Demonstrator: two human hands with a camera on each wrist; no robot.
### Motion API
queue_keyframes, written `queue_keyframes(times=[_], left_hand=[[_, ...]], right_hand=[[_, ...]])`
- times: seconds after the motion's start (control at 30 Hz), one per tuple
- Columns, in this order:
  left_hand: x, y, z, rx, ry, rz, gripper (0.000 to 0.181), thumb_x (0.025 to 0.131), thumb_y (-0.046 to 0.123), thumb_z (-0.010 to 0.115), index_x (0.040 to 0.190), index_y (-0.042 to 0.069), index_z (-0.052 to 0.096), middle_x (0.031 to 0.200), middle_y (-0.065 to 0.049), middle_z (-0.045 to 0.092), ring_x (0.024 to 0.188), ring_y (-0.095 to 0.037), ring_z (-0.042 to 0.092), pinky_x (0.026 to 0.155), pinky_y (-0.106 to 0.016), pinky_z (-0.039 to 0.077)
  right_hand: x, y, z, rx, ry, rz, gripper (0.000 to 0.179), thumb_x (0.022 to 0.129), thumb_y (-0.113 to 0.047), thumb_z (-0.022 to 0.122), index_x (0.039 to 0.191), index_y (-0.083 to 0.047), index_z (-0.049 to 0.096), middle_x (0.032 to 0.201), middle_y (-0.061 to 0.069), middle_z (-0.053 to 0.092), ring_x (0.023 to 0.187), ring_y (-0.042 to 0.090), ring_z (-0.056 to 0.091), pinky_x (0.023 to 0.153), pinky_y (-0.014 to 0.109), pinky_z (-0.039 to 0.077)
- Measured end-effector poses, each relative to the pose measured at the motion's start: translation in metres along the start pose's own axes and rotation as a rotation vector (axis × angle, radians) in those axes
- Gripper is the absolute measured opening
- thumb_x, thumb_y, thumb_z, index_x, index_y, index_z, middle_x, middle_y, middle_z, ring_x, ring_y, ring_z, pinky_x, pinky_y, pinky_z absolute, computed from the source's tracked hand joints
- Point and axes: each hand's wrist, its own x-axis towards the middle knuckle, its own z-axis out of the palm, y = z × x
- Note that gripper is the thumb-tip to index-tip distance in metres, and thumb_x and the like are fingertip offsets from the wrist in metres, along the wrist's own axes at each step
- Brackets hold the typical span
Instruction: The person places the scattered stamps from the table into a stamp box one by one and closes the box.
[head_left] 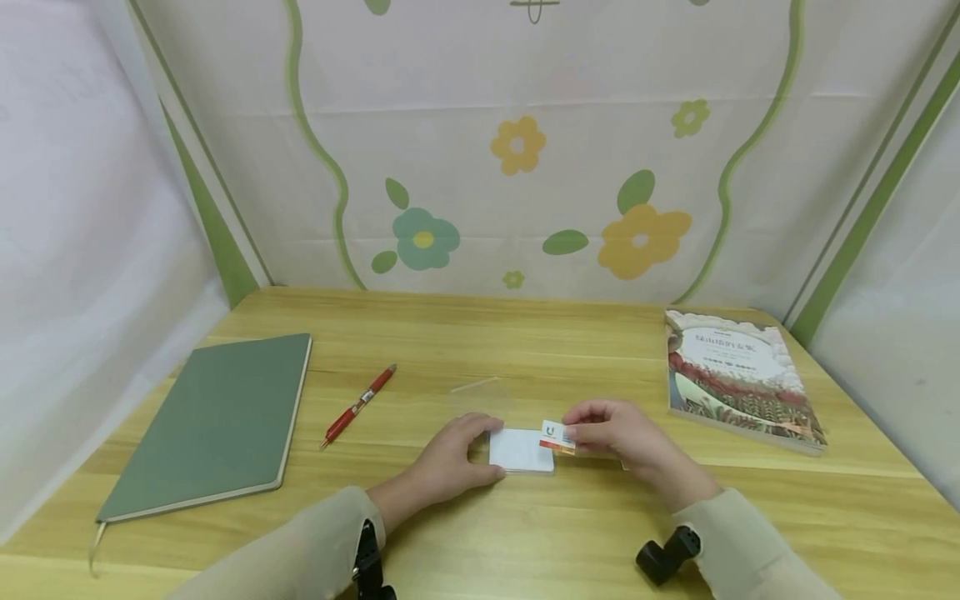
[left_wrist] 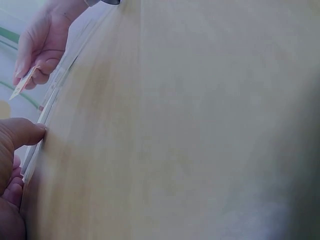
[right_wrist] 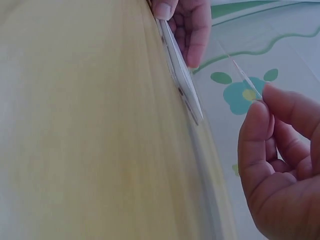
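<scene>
A small white card with an orange-red printed strip is pinched between thumb and fingers of my right hand. It is held up near the right end of a flat white rectangular case on the table. My left hand grips that case's left end, thumb on the near edge and a finger on the far edge. Seen edge-on in the right wrist view, the case looks thin, with clear edges; the card is apart from it. What the case contains cannot be told.
A clear plastic piece lies just beyond my left hand. Further left are a red pen and a green notebook with a ribbon. A paperback book lies at the right. A flowered curtain hangs behind the table.
</scene>
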Motion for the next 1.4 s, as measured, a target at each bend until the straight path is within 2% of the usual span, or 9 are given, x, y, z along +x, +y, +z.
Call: queue_keyframes(times=[0.37, 0.7, 0.87, 1.1, 1.4], left_hand=[[0.001, 0.001, -0.001, -0.012, -0.011, -0.017, 0.054, 0.078, 0.026, 0.073, 0.127, 0.009, 0.054, 0.131, -0.007, 0.051, 0.121, -0.027, 0.045, 0.101, -0.046, 0.037], [0.001, 0.0, 0.0, -0.022, -0.007, -0.003, 0.054, 0.078, 0.025, 0.073, 0.125, 0.008, 0.055, 0.13, -0.007, 0.052, 0.119, -0.027, 0.046, 0.099, -0.046, 0.039], [0.0, -0.001, 0.0, -0.016, 0.0, 0.009, 0.054, 0.078, 0.025, 0.073, 0.125, 0.007, 0.055, 0.129, -0.007, 0.052, 0.119, -0.027, 0.046, 0.099, -0.046, 0.039], [0.0, 0.0, 0.0, -0.013, 0.0, 0.004, 0.055, 0.078, 0.026, 0.073, 0.126, 0.008, 0.054, 0.13, -0.006, 0.052, 0.12, -0.024, 0.046, 0.1, -0.045, 0.039], [-0.001, -0.001, 0.0, -0.031, 0.008, 0.019, 0.053, 0.077, 0.024, 0.074, 0.124, 0.007, 0.055, 0.128, -0.006, 0.054, 0.12, -0.024, 0.047, 0.1, -0.044, 0.039]], right_hand=[[0.01, -0.003, 0.014, -0.021, -0.013, 0.005, 0.023, 0.083, -0.01, 0.067, 0.1, 0.005, 0.062, 0.094, 0.006, 0.062, 0.082, 0.014, 0.058, 0.07, 0.024, 0.053], [0.019, -0.004, 0.027, -0.017, -0.03, 0.02, 0.019, 0.083, -0.009, 0.067, 0.098, 0.003, 0.065, 0.096, 0.007, 0.061, 0.081, 0.015, 0.057, 0.069, 0.023, 0.053], [0.023, -0.002, 0.035, -0.049, -0.032, -0.01, 0.02, 0.08, -0.007, 0.069, 0.096, 0.004, 0.066, 0.092, 0.006, 0.063, 0.081, 0.016, 0.058, 0.069, 0.026, 0.052], [0.028, 0.003, 0.043, -0.142, -0.035, -0.05, 0.02, 0.078, -0.008, 0.072, 0.094, 0.003, 0.067, 0.086, 0.003, 0.064, 0.079, 0.015, 0.056, 0.066, 0.025, 0.05], [0.03, 0.004, 0.053, -0.374, 0.039, -0.135, 0.008, 0.078, -0.014, 0.072, 0.085, -0.009, 0.071, 0.082, 0.0, 0.065, 0.077, 0.014, 0.054, 0.066, 0.026, 0.047]])
